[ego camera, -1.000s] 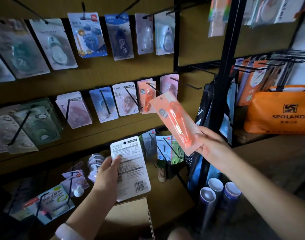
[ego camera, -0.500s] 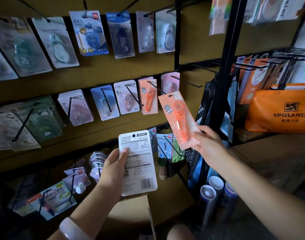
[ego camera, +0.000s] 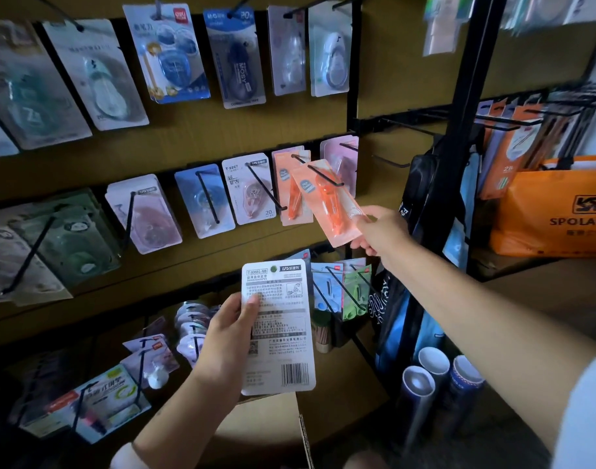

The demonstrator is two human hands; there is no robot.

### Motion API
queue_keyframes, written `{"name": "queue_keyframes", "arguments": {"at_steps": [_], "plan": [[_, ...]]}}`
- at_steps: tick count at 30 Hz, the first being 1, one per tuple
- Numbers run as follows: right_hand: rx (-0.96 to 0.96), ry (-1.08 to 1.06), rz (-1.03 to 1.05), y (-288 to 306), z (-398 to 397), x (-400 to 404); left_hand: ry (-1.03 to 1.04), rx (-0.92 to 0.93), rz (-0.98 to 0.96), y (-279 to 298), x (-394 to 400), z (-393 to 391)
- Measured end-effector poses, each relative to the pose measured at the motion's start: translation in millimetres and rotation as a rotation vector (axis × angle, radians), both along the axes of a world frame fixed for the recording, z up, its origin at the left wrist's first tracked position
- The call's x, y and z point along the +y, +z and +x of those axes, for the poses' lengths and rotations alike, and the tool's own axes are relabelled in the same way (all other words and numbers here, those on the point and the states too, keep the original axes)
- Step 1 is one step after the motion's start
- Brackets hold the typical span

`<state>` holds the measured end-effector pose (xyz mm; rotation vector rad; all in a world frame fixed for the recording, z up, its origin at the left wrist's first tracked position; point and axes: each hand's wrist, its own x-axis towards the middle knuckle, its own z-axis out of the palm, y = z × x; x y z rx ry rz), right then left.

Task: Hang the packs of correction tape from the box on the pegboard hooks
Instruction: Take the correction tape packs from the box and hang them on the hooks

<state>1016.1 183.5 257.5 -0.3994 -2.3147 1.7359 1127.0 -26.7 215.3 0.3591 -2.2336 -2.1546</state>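
My right hand (ego camera: 378, 231) pinches the lower end of an orange correction tape pack (ego camera: 327, 201). The pack's top end sits at a black peg hook (ego camera: 323, 176) in the middle row, right in front of matching orange packs (ego camera: 288, 184) hanging there. My left hand (ego camera: 229, 326) grips a white pack (ego camera: 279, 326) with its printed back and barcode facing me, held low above the open cardboard box (ego camera: 266, 428). The brown pegboard (ego camera: 222, 130) fills the left and centre of the view.
Many other blister packs hang in rows on black hooks, above and to the left. Empty hooks (ego camera: 391, 130) stick out right of the orange packs. A black upright post (ego camera: 466, 113) stands to the right, then an orange bag (ego camera: 553, 211). Rolled tubes (ego camera: 435, 374) stand below.
My right hand has carried the orange pack up and left, from mid-air to the peg hook with the other orange packs. My left hand with the white pack has risen slightly.
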Motion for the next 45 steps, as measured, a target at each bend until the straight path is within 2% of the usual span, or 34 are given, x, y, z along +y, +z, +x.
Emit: {"name": "queue_keyframes", "arguments": {"at_steps": [5,13,15,18,19,21,26,28,29,32,35,37,41,45], "plan": [[-0.079,-0.038,-0.057,-4,-49,-21,0.044,-0.004,0.005,-5,-23,-19],[-0.099,-0.051,-0.095,-5,-94,-41,0.056,-0.038,0.090,-13,-54,-35],[-0.122,-0.049,-0.239,-13,-95,-41,0.053,-0.044,0.139,-13,-55,-36],[-0.174,-0.010,-0.578,-28,-80,-39,0.035,-0.047,0.174,-13,-51,-34],[-0.206,0.004,-0.624,-31,-69,-39,0.030,-0.046,0.168,-13,-50,-33],[-0.258,0.110,-0.536,-35,-41,-43,0.023,-0.031,0.170,-12,-46,-29],[-0.243,0.618,-0.126,-33,40,-71,0.034,0.003,0.207,-6,-33,-20],[-0.289,0.819,-0.098,-33,62,-82,-0.043,0.060,0.193,-5,-27,-14],[-0.308,0.847,-0.111,-36,67,-86,-0.103,0.087,0.203,-3,-25,-11],[-0.256,0.711,-0.232,-41,74,-89,-0.189,0.131,0.230,1,-23,-3],[-0.215,0.589,-0.396,-38,78,-82,-0.141,0.171,0.223,7,-27,1],[-0.195,0.613,-0.503,-35,83,-78,-0.066,0.224,0.188,12,-29,3],[-0.195,0.661,-0.586,-28,91,-75,0.076,0.282,0.063,16,-29,7],[-0.184,0.704,-0.687,-22,98,-74,0.068,0.197,0.066,12,-29,10]]}}
